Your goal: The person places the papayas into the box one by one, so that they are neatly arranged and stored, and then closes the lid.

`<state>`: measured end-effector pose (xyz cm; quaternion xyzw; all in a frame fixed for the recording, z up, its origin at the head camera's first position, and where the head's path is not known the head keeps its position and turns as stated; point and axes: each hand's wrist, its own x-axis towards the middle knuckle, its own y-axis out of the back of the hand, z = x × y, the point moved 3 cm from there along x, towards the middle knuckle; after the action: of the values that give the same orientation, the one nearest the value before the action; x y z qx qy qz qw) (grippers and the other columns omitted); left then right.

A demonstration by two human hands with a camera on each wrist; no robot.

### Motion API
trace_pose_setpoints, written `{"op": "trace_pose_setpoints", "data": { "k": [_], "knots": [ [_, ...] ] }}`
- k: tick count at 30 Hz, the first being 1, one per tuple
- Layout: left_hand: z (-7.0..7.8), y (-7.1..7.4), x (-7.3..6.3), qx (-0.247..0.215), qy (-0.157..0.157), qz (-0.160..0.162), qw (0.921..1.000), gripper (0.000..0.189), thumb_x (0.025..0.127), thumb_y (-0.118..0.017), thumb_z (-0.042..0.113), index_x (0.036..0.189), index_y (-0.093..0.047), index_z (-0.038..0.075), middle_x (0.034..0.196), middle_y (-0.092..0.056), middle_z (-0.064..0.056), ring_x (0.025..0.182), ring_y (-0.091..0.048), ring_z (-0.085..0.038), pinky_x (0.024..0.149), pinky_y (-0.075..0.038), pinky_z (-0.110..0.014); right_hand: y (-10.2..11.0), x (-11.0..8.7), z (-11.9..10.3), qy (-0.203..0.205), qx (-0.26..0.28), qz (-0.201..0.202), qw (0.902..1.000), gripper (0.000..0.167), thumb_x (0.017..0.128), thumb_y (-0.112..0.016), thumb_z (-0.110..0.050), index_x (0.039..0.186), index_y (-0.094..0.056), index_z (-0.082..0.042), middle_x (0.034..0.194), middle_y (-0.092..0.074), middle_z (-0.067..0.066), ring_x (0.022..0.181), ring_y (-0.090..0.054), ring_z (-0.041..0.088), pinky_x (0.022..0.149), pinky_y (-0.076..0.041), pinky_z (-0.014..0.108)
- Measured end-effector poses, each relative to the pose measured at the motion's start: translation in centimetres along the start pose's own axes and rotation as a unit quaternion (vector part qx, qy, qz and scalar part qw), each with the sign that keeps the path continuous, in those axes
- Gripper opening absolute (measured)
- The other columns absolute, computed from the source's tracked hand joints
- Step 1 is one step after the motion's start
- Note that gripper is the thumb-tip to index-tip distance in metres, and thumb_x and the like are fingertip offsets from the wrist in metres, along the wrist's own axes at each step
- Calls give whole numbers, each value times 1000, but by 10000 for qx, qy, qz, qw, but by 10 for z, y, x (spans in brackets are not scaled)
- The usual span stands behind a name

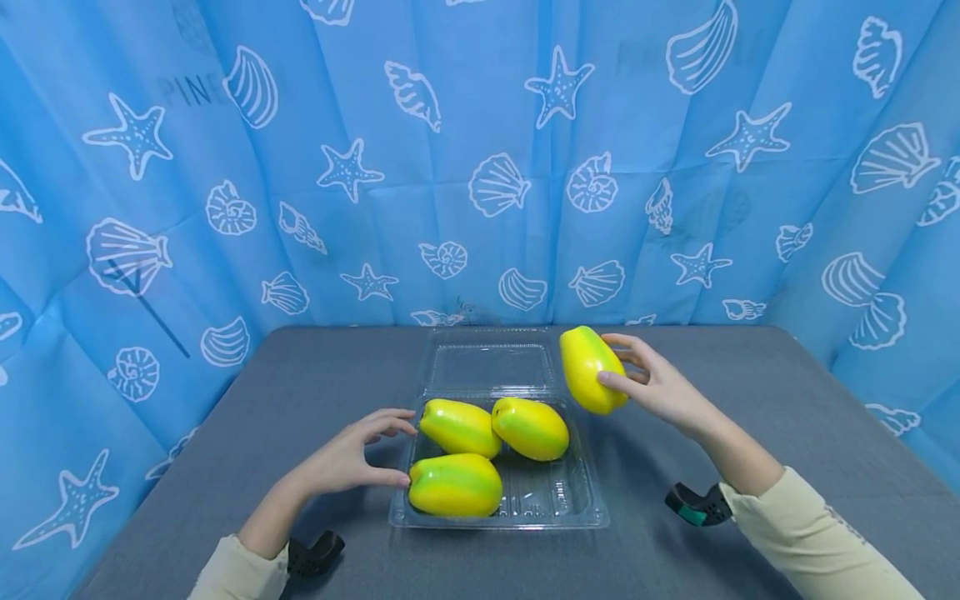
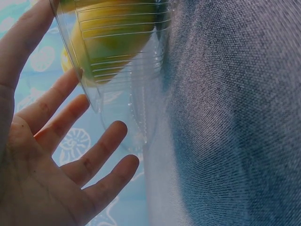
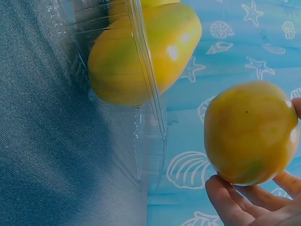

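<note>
My right hand (image 1: pixel 654 385) grips a yellow-green papaya (image 1: pixel 588 367) between thumb and fingers, raised above the table just right of the clear plastic box (image 1: pixel 517 525). In the right wrist view the rounded end of that papaya (image 3: pixel 251 134) faces the camera. The box's base holds an upper left papaya (image 1: pixel 459 427), an upper right one (image 1: pixel 531 428) and a lower left one (image 1: pixel 455 486). At the box's left rim is my left hand (image 1: pixel 352 450). Its fingers spread out in the left wrist view, some touching the plastic rim (image 2: pixel 70 52).
The box's hinged clear lid (image 1: pixel 491 367) lies folded back toward the far table edge. A grey cloth covers the table (image 1: pixel 300 383). Behind it hangs a blue curtain (image 1: pixel 465 125) with white shells and starfish. Each wrist wears a black device (image 1: pixel 697 504).
</note>
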<state>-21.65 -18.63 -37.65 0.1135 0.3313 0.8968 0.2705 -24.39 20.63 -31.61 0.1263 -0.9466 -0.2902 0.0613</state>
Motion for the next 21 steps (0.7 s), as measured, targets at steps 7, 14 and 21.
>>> {"op": "trace_pose_setpoints", "data": {
  "k": [7,14,21],
  "knots": [
    [1,-1,0,80,-22,29,10000,55,80,-73,32,127,-54,10,145,-39,-14,123,-46,-40,98,-37,-65,-3,-4,-5,297,118,-107,9994,63,94,-54,-32,145,-24,-10,143,-31,24,126,-42,48,92,-50,51],
    [0,-1,0,35,6,32,10000,54,80,-73,32,126,-54,11,145,-39,-13,123,-46,-40,98,-37,-65,-6,-7,-9,567,129,-249,9980,61,93,-56,-28,144,-26,-11,142,-34,24,125,-44,47,94,-48,53],
    [0,-1,0,43,28,21,10000,55,79,-73,33,126,-54,12,145,-39,-13,123,-46,-40,98,-37,-65,-12,-9,-9,995,49,-421,9941,59,92,-59,-23,142,-30,-11,141,-38,21,124,-44,45,94,-50,51]
  ]
}}
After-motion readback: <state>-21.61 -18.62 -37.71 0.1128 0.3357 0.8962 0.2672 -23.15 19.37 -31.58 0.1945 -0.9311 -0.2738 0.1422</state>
